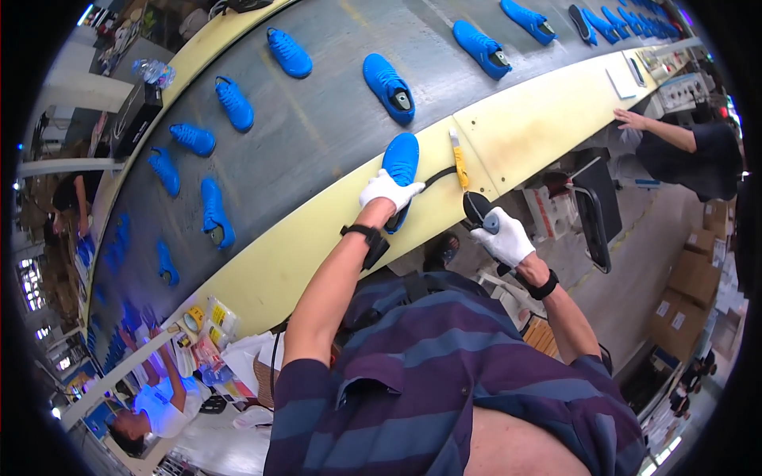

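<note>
A blue lace-up shoe lies at the near edge of the cream ledge beside the belt. My left hand, in a white glove, is closed over the shoe's heel half, hiding much of it. My right hand, also gloved, grips a dark rounded thing with a grey-blue round end; its kind I cannot make out. It is held just off the ledge's near edge. Between my hands lies a yellow-handled cutter, and a black cord curves from near the shoe toward it.
Several blue shoes, such as one just beyond my left hand, stand on the grey conveyor belt. A black-framed chair is to the right. A co-worker's hand reaches the ledge there. Another person works at lower left.
</note>
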`<state>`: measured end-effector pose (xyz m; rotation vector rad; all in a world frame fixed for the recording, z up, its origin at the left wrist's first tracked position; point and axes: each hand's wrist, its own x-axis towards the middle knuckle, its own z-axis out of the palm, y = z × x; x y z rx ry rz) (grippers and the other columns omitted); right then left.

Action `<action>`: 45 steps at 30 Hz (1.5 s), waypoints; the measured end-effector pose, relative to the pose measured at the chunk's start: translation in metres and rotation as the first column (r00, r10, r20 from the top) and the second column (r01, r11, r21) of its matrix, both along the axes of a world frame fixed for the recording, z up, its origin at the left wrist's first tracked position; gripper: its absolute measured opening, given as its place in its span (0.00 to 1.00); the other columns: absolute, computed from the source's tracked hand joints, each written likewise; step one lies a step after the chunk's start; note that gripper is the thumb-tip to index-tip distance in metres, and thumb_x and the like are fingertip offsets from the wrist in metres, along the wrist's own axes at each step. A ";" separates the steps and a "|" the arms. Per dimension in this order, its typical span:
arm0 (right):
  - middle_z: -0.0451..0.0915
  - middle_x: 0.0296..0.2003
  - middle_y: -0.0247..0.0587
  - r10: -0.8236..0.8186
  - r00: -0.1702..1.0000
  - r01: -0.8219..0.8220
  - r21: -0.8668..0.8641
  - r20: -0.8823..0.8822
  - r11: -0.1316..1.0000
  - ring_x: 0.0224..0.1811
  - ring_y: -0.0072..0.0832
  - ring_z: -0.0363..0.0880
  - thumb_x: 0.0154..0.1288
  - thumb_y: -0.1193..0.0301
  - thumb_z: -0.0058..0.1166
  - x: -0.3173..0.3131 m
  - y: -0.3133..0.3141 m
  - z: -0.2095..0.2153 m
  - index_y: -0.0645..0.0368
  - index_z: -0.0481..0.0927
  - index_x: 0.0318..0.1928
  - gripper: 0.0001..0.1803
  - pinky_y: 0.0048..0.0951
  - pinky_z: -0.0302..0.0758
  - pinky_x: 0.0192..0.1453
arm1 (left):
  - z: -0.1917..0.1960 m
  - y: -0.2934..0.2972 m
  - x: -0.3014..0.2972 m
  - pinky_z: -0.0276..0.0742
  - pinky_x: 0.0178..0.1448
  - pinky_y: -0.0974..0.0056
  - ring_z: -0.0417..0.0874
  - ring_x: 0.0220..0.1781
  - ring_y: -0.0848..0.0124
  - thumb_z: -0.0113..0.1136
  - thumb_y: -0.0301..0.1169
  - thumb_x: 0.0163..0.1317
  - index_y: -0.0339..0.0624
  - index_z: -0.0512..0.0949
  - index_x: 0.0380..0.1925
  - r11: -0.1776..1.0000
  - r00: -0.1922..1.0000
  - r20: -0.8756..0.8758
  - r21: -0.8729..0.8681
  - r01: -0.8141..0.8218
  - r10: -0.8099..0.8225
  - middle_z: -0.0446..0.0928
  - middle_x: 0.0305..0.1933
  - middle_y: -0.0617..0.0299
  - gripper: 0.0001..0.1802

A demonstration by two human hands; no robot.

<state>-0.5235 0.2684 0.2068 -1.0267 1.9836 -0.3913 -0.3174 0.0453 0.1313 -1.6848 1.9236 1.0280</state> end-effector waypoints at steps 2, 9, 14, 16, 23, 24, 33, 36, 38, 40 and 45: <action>0.89 0.45 0.54 -0.018 0.999 0.021 -0.084 0.026 0.996 0.45 0.43 0.91 0.65 0.65 0.73 0.003 0.006 0.010 0.61 0.78 0.63 0.29 0.37 0.84 0.54 | -0.017 -0.007 -0.002 0.78 0.74 0.53 0.81 0.72 0.49 0.69 0.74 0.50 0.34 0.65 0.77 0.999 0.999 0.046 0.040 0.026 -0.028 0.76 0.73 0.38 0.66; 0.79 0.29 0.45 -0.154 0.988 0.155 -0.186 0.018 0.970 0.30 0.28 0.76 0.64 0.64 0.74 -0.009 0.034 0.000 0.63 0.76 0.41 0.20 0.36 0.79 0.39 | -0.063 -0.014 0.045 0.89 0.47 0.55 0.88 0.41 0.66 0.73 0.46 0.66 0.41 0.82 0.55 0.739 0.712 -0.421 0.643 -0.204 0.562 0.86 0.43 0.60 0.25; 0.85 0.60 0.54 -0.086 0.996 0.088 -0.095 0.033 0.992 0.59 0.44 0.88 0.66 0.64 0.69 -0.013 0.025 0.013 0.56 0.73 0.74 0.37 0.37 0.82 0.64 | -0.079 0.043 0.050 0.90 0.60 0.43 0.87 0.54 0.53 0.66 0.49 0.75 0.38 0.69 0.67 0.388 0.285 -0.336 0.910 -0.149 0.898 0.81 0.54 0.51 0.33; 0.86 0.57 0.55 -0.049 0.997 0.061 -0.203 0.063 0.977 0.56 0.48 0.89 0.67 0.62 0.69 -0.016 0.025 0.004 0.57 0.75 0.70 0.34 0.39 0.83 0.60 | -0.078 0.053 0.052 0.89 0.60 0.43 0.86 0.59 0.49 0.63 0.53 0.76 0.35 0.70 0.69 0.438 0.465 -0.333 0.889 -0.135 0.820 0.80 0.62 0.44 0.36; 0.85 0.31 0.54 -0.035 0.999 0.027 -0.168 -0.042 0.985 0.36 0.53 0.88 0.66 0.53 0.71 -0.033 0.032 -0.036 0.60 0.78 0.45 0.24 0.47 0.82 0.42 | -0.008 0.053 0.048 0.87 0.51 0.51 0.89 0.51 0.52 0.69 0.52 0.69 0.39 0.78 0.62 0.982 0.956 -0.289 0.158 0.100 -0.051 0.85 0.53 0.45 0.33; 0.85 0.31 0.54 -0.045 0.998 0.038 -0.169 -0.040 0.985 0.36 0.53 0.88 0.66 0.53 0.71 -0.035 0.033 -0.036 0.60 0.78 0.45 0.24 0.47 0.82 0.42 | -0.001 0.053 0.046 0.85 0.56 0.50 0.88 0.53 0.51 0.71 0.49 0.66 0.41 0.78 0.63 0.931 0.916 -0.281 -0.307 0.197 -0.286 0.85 0.53 0.45 0.32; 0.85 0.32 0.52 0.012 0.999 -0.003 -0.255 0.034 0.967 0.36 0.53 0.86 0.65 0.52 0.72 -0.039 0.030 -0.035 0.58 0.78 0.43 0.23 0.46 0.82 0.43 | -0.035 0.003 0.023 0.83 0.58 0.45 0.86 0.54 0.43 0.69 0.26 0.55 0.41 0.80 0.59 0.561 0.664 0.039 -0.500 0.660 -0.746 0.84 0.52 0.43 0.27; 0.84 0.31 0.52 -0.057 0.997 0.066 -0.244 0.046 0.968 0.35 0.53 0.86 0.65 0.52 0.72 -0.044 0.035 -0.043 0.57 0.78 0.42 0.23 0.46 0.81 0.41 | -0.040 0.015 0.015 0.84 0.58 0.44 0.87 0.51 0.41 0.71 0.27 0.52 0.41 0.81 0.55 0.581 0.614 -0.065 -0.414 0.700 -0.786 0.85 0.48 0.40 0.27; 0.84 0.31 0.53 -0.071 0.997 0.071 -0.324 0.012 0.943 0.33 0.53 0.85 0.65 0.51 0.72 -0.050 0.042 -0.052 0.57 0.77 0.41 0.23 0.46 0.80 0.39 | -0.038 0.028 -0.001 0.84 0.57 0.45 0.87 0.51 0.41 0.71 0.28 0.52 0.41 0.80 0.54 0.586 0.605 -0.089 -0.397 0.707 -0.791 0.85 0.48 0.40 0.26; 0.83 0.31 0.53 -0.082 0.996 0.086 -0.309 0.026 0.947 0.33 0.53 0.85 0.65 0.51 0.72 -0.051 0.043 -0.056 0.57 0.77 0.40 0.24 0.46 0.80 0.39 | -0.033 0.038 -0.016 0.83 0.56 0.44 0.86 0.51 0.40 0.69 0.29 0.57 0.40 0.80 0.49 0.649 0.646 -0.135 -0.330 0.685 -0.751 0.85 0.47 0.39 0.19; 0.87 0.37 0.51 -0.020 0.999 0.031 -0.327 0.035 0.944 0.36 0.53 0.88 0.68 0.49 0.69 -0.042 0.018 -0.050 0.46 0.82 0.62 0.27 0.45 0.83 0.41 | -0.033 0.015 -0.035 0.83 0.55 0.44 0.86 0.51 0.38 0.70 0.32 0.57 0.40 0.77 0.51 0.623 0.598 -0.175 -0.183 0.761 -0.782 0.85 0.47 0.38 0.22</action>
